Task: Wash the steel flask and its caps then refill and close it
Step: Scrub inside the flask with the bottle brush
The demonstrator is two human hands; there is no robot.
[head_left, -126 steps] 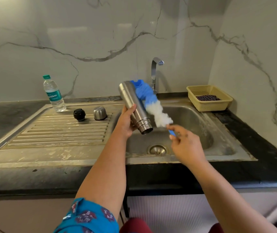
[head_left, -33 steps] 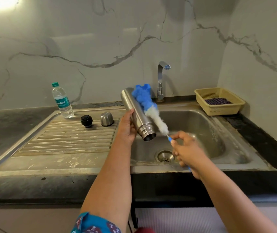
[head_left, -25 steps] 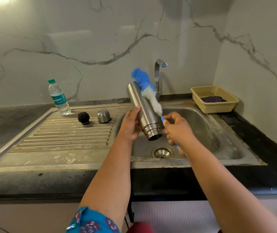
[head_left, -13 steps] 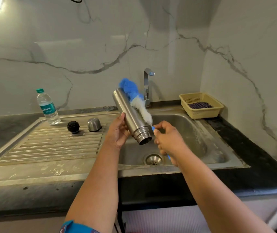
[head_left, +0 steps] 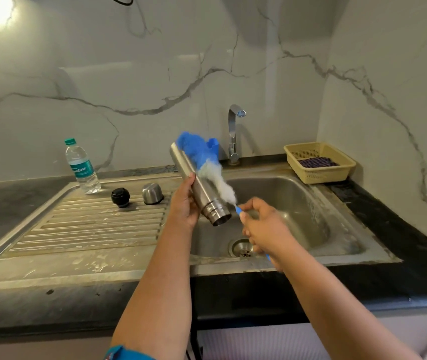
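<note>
My left hand [head_left: 184, 203] grips the steel flask [head_left: 198, 186] over the sink's left edge. The flask is tilted, its open mouth pointing down toward me. My right hand [head_left: 264, 226] holds the blue handle of a bottle brush [head_left: 208, 165]. Its blue and white bristles lie along the flask's right outer side. A black inner cap [head_left: 120, 197] and a steel outer cap [head_left: 152, 193] sit on the ribbed drainboard [head_left: 87, 227].
A small plastic water bottle [head_left: 82, 167] stands at the drainboard's back left. The steel sink [head_left: 292, 203] has a drain [head_left: 243, 248] below my right hand and a tap [head_left: 234, 133] behind. A yellow basket [head_left: 320, 162] holding a dark scrubber sits at the back right.
The brush has slid along the outside of the flask while my right hand moved slightly down and away. My left hand keeps the flask tilted in about the same place.
</note>
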